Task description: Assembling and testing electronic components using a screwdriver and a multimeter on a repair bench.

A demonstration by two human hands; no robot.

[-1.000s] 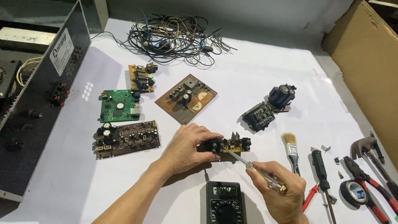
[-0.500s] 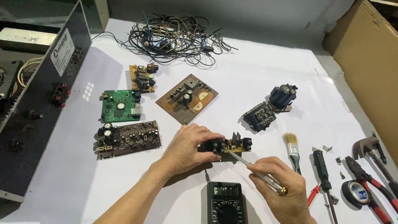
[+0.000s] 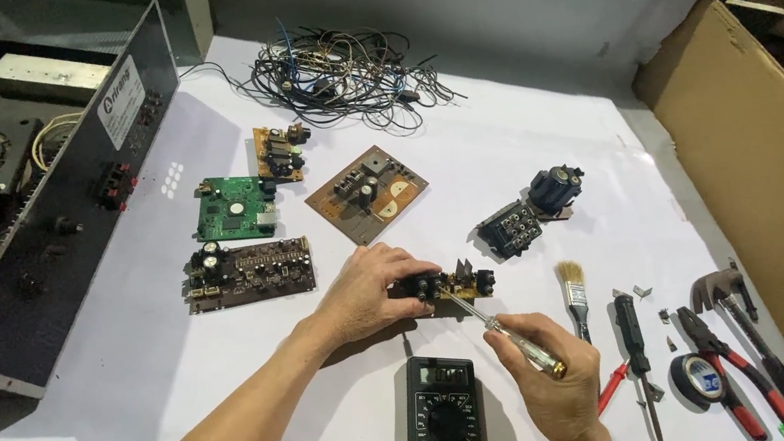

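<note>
Quick count from my feed: I see five loose circuit boards, namely a green one [image 3: 233,209], a small brown one [image 3: 278,152], a square tan one [image 3: 367,194], a long dark one [image 3: 249,270] and the little board being held [image 3: 447,286]; one multimeter [image 3: 443,419]; one paintbrush [image 3: 574,294]; two screwdrivers, one black-handled [image 3: 633,340] and one clear-handled [image 3: 517,347]; one tape roll [image 3: 698,378]; one wire tangle [image 3: 337,70].

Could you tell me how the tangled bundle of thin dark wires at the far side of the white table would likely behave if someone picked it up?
The tangled bundle of thin dark wires would probably be floppy, since its strands lie in loose loops on the white table. It likely comes up as one clump, being knotted together, with loose ends trailing. It looks light for its spread.
</note>
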